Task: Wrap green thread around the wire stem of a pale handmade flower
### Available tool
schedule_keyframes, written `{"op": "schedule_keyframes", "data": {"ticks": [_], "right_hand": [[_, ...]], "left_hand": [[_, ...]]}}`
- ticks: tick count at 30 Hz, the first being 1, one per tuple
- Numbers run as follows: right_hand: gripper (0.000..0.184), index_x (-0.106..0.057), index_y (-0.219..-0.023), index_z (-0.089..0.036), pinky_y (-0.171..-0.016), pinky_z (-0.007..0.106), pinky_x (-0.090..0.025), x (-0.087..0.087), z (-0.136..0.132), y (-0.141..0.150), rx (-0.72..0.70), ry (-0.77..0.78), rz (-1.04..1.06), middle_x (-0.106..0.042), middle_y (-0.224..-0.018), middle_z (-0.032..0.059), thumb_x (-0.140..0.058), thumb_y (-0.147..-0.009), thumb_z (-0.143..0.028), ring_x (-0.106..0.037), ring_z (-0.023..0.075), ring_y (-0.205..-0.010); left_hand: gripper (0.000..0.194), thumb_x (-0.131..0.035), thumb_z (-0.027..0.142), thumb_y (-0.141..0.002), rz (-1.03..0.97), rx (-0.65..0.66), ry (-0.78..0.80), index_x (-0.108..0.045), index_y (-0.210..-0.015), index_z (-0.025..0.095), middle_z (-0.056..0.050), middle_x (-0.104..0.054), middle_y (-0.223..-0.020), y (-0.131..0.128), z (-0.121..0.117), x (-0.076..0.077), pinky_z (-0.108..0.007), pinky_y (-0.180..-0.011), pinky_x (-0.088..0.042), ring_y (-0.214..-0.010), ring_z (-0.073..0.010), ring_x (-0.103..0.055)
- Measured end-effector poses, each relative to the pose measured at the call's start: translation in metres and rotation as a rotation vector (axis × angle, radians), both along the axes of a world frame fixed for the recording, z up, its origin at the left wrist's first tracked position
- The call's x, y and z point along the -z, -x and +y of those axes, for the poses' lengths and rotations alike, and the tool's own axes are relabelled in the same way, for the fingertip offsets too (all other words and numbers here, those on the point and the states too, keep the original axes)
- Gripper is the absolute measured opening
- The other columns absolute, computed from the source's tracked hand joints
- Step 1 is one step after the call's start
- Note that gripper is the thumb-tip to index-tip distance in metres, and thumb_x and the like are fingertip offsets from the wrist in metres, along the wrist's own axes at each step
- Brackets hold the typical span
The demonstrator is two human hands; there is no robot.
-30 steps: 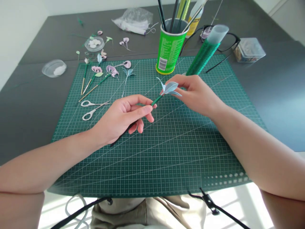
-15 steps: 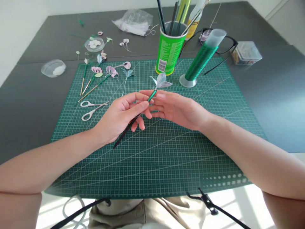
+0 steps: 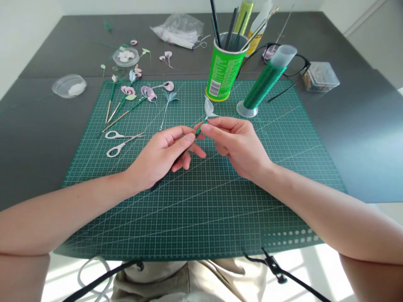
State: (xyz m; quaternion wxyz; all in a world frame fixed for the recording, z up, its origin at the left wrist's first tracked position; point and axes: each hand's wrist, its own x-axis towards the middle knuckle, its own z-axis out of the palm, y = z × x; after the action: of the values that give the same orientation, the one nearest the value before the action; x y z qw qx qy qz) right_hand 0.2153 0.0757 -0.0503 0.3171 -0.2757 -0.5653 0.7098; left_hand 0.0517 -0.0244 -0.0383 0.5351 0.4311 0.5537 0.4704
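Over the middle of the green cutting mat (image 3: 220, 209), my left hand (image 3: 160, 155) pinches the dark stick of a small paper flower stem (image 3: 199, 128) between thumb and fingers. The stick's lower end pokes out below that hand. My right hand (image 3: 239, 142) is closed on the same stem just under its pale blue petals (image 3: 208, 107), which stand up above the fingertips. Both hands' fingertips nearly touch.
Several finished pink and blue paper flowers (image 3: 138, 94) and white scissors (image 3: 121, 142) lie at the mat's left. A green cup of sticks (image 3: 223, 71), a green thread spool (image 3: 262, 84), glasses (image 3: 289, 58), a clear box (image 3: 321, 76), small dishes (image 3: 69, 86) and a plastic bag (image 3: 178, 29) sit behind.
My right hand left the petals, dropped beside my left hand, and now pinches the stem below the flower. The flower has swung from lying rightward to nearly upright.
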Motion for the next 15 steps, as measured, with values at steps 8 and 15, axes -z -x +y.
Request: {"op": "schedule_keyframes", "data": {"ticks": [8, 15], "right_hand": [[0.020, -0.083, -0.084, -0.019, -0.044, 0.029, -0.013, -0.0032, 0.0023, -0.0019, 0.023, 0.010, -0.035, -0.040, -0.054, -0.0064, -0.087, -0.084, -0.039, -0.022, 0.0064, -0.049], [0.020, -0.084, -0.085, -0.020, -0.045, 0.028, -0.016, 0.0012, 0.0091, -0.0039, 0.005, 0.028, -0.014, -0.037, -0.053, -0.0068, -0.088, -0.083, -0.039, -0.024, 0.0069, -0.050]], "left_hand": [[0.020, -0.055, 0.028, -0.110, 0.204, 0.061, -0.133, -0.071, -0.109, 0.016, -0.003, -0.080, -0.081, 0.0032, 0.0012, 0.0000, -0.022, -0.064, -0.060, -0.071, -0.0140, -0.075], [0.027, -0.055, 0.033, -0.110, 0.232, 0.104, -0.139, -0.071, -0.122, 0.014, -0.005, -0.082, -0.086, 0.0055, 0.0015, 0.0027, -0.024, -0.065, -0.061, -0.070, -0.0146, -0.076]]}}
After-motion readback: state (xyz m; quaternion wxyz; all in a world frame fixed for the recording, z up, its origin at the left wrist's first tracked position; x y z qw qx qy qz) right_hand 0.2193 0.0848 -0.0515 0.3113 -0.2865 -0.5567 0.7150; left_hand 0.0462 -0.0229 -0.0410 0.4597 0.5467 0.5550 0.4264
